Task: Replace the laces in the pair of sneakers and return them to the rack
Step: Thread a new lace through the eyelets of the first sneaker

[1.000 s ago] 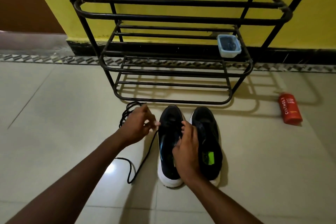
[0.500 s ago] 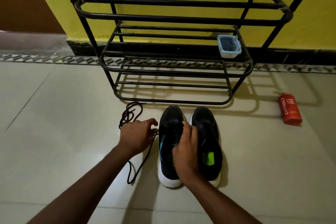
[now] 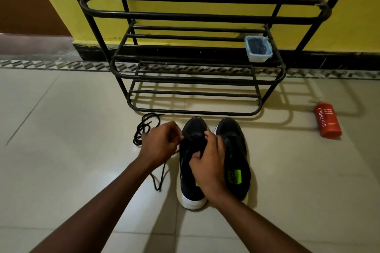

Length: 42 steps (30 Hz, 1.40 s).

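Two black sneakers with white soles stand side by side on the floor, toes toward the rack: the left sneaker (image 3: pixel 192 170) and the right sneaker (image 3: pixel 234 150). My left hand (image 3: pixel 162 144) pinches a black lace (image 3: pixel 162 172) at the left sneaker's left edge; the lace trails down to the floor. My right hand (image 3: pixel 209 162) rests over the left sneaker's tongue area, fingers closed on the lace there. A second black lace (image 3: pixel 144 127) lies coiled on the floor, left of the sneakers. The black metal shoe rack (image 3: pixel 197 84) stands just beyond.
A small clear plastic box (image 3: pixel 258 49) with dark contents sits on the rack's middle shelf at the right. A red bottle (image 3: pixel 328 122) lies on the tiled floor to the right. A yellow wall with a black skirting backs the rack.
My left hand dropped toward the floor, then rose again to the left sneaker's edge with the lace. My right hand stayed on the left sneaker with small finger shifts.
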Each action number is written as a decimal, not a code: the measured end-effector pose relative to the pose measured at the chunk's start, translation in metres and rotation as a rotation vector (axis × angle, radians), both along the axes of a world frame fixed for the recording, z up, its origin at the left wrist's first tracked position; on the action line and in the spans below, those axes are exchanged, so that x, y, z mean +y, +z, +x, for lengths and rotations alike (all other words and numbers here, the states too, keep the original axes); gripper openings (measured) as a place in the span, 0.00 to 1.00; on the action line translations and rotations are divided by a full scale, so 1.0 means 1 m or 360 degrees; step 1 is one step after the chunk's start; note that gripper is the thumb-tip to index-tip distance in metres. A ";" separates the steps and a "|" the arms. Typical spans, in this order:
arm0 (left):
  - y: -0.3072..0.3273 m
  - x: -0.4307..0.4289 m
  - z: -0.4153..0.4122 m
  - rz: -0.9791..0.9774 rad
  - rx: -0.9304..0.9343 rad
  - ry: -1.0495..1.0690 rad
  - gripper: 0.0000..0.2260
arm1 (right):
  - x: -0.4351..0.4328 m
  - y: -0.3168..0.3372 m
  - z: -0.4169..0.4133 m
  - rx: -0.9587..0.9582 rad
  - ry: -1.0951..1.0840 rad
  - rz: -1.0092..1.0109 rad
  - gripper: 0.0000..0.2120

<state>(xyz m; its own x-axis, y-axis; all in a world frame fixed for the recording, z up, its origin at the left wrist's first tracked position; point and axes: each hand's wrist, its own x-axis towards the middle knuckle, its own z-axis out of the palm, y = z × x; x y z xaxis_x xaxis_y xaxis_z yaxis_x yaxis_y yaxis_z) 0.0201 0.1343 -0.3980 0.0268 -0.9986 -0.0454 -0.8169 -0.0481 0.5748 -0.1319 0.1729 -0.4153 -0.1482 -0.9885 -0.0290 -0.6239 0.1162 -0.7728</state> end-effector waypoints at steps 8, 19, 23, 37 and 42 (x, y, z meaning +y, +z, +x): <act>0.045 0.000 0.002 -0.0335 0.0825 0.0022 0.04 | -0.049 0.036 -0.005 -0.0450 0.0675 0.0005 0.23; -0.012 0.018 0.050 0.0081 0.0496 0.0426 0.05 | -0.085 0.038 -0.026 -0.0518 0.0156 -0.0304 0.07; -0.030 0.027 0.060 0.0231 0.0360 0.0481 0.05 | -0.090 0.038 -0.030 -0.0525 0.0040 -0.0310 0.06; -0.007 0.015 0.011 0.0056 0.0818 0.0466 0.06 | -0.057 0.021 -0.047 0.0118 0.0320 0.0200 0.08; -0.002 0.001 -0.017 0.0145 0.1107 0.0374 0.08 | -0.043 0.009 -0.043 0.0252 0.0448 0.0237 0.19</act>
